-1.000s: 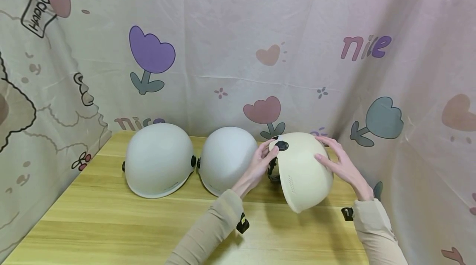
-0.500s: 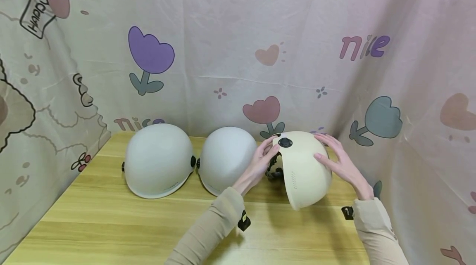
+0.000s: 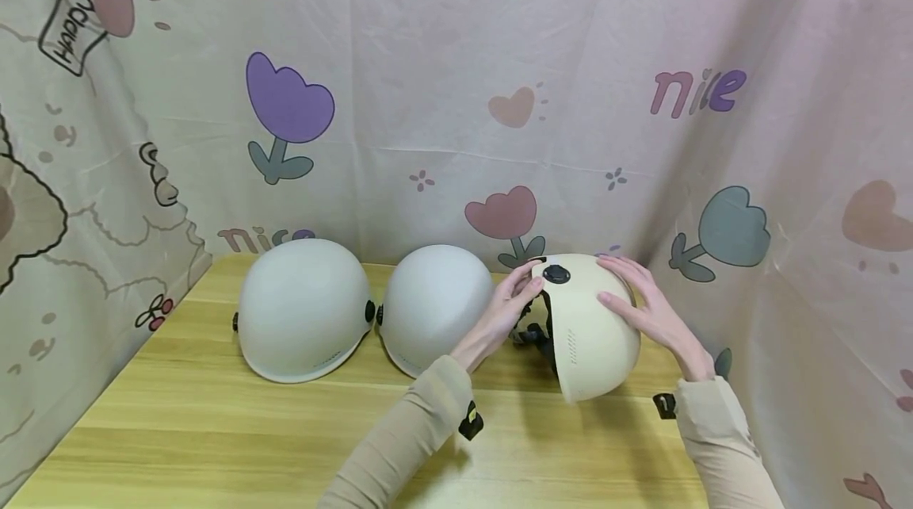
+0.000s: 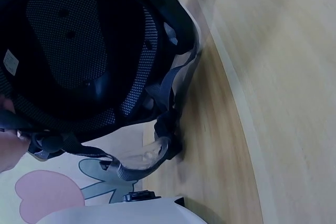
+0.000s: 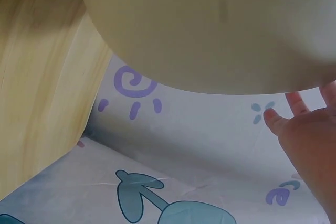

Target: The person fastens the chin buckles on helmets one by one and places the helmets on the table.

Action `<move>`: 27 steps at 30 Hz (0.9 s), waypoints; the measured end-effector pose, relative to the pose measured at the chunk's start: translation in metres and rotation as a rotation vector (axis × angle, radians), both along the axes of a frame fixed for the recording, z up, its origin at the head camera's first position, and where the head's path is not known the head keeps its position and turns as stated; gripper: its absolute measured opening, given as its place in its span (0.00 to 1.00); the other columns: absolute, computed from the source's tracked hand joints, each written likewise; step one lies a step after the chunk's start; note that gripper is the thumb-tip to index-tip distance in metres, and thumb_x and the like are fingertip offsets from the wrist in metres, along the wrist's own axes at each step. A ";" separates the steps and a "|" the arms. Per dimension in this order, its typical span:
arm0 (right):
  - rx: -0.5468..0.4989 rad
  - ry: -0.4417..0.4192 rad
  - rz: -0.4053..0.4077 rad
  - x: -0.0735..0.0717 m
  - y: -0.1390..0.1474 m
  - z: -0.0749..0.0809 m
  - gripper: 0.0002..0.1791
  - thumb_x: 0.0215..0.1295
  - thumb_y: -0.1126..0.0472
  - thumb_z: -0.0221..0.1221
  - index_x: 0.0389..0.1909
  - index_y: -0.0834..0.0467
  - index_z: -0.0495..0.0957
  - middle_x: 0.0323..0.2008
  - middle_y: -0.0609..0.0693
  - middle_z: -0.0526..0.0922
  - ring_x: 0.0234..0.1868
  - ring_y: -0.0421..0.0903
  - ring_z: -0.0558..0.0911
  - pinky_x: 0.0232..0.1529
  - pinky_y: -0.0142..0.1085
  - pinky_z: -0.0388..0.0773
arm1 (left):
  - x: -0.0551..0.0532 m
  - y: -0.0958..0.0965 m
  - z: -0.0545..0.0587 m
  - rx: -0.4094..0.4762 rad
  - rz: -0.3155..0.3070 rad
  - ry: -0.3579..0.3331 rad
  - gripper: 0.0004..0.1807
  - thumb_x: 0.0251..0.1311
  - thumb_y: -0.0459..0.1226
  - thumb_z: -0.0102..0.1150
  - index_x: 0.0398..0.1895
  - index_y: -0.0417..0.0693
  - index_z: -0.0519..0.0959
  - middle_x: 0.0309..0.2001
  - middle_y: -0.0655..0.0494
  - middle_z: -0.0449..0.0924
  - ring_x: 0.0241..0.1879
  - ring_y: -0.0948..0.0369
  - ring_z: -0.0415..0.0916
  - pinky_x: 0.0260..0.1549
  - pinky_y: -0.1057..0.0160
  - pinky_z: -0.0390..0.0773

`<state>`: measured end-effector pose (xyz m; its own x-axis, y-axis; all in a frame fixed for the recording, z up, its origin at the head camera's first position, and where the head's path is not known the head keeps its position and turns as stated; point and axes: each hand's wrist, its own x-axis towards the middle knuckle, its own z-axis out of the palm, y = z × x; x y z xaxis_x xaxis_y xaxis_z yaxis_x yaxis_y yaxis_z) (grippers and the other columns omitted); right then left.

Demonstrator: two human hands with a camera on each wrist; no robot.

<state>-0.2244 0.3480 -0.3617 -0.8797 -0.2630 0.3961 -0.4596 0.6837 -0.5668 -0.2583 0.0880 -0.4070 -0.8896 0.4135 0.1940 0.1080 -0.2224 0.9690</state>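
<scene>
A cream helmet [image 3: 599, 342] is tilted on its side at the right of the table, its opening facing left. My left hand [image 3: 502, 307] grips its rim beside the black side knob [image 3: 556, 274], thumb outside and the other fingers partly hidden. My right hand [image 3: 652, 315] rests on the rounded shell with fingers fairly straight and spread. In the left wrist view, the black padded lining [image 4: 65, 35] and a dangling chin strap [image 4: 139, 172] show. The right wrist view has the smooth shell [image 5: 210, 35] above the thumb. Whether the helmet touches the table cannot be told.
Two more helmets stand dome up to the left: a pale grey-white one [image 3: 438, 303] near my left hand and a larger off-white one [image 3: 303, 311] farther left. The wooden table [image 3: 235, 445] ends at a printed curtain [image 3: 421, 97] behind and on both sides.
The cream helmet has turned in my hands: its front rim has swung right and more of the opening and black strap shows. My left hand has shifted slightly right; the other helmets stay put.
</scene>
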 end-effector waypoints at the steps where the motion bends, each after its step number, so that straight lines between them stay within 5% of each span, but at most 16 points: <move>1: -0.004 0.000 0.000 0.000 0.000 0.000 0.31 0.67 0.60 0.62 0.71 0.55 0.69 0.74 0.63 0.64 0.76 0.65 0.53 0.69 0.77 0.46 | 0.000 0.000 0.000 -0.010 -0.002 -0.005 0.28 0.76 0.47 0.49 0.76 0.57 0.62 0.76 0.43 0.62 0.77 0.47 0.57 0.76 0.40 0.55; 10: -0.008 0.007 -0.013 0.003 -0.001 0.002 0.31 0.65 0.61 0.62 0.69 0.57 0.70 0.72 0.63 0.64 0.74 0.64 0.56 0.66 0.79 0.49 | -0.001 0.002 -0.002 -0.011 -0.020 0.010 0.28 0.77 0.45 0.48 0.77 0.62 0.60 0.76 0.48 0.64 0.74 0.49 0.63 0.75 0.42 0.59; 17: -0.009 0.025 -0.019 0.004 0.002 0.001 0.29 0.67 0.60 0.60 0.69 0.59 0.70 0.72 0.66 0.65 0.76 0.66 0.51 0.68 0.78 0.44 | -0.002 -0.001 -0.007 0.001 -0.034 0.025 0.27 0.78 0.43 0.46 0.77 0.56 0.60 0.72 0.43 0.68 0.74 0.47 0.63 0.76 0.43 0.59; 23: -0.050 -0.006 0.029 0.007 0.006 0.000 0.25 0.76 0.63 0.50 0.72 0.59 0.68 0.73 0.67 0.65 0.78 0.46 0.54 0.72 0.69 0.48 | -0.003 -0.002 -0.018 0.013 -0.070 0.001 0.27 0.79 0.40 0.42 0.78 0.51 0.57 0.71 0.42 0.70 0.74 0.46 0.62 0.77 0.44 0.56; 27: -0.037 -0.043 -0.034 0.009 0.009 -0.001 0.25 0.79 0.59 0.46 0.73 0.60 0.66 0.74 0.67 0.63 0.76 0.59 0.59 0.71 0.68 0.53 | -0.003 -0.003 -0.024 -0.004 -0.091 -0.012 0.28 0.79 0.41 0.41 0.79 0.51 0.56 0.71 0.42 0.70 0.75 0.48 0.61 0.78 0.44 0.52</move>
<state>-0.2157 0.3567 -0.3625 -0.9042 -0.2183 0.3670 -0.4112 0.6770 -0.6104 -0.2608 0.0852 -0.4309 -0.8507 0.4934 0.1814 0.0754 -0.2270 0.9710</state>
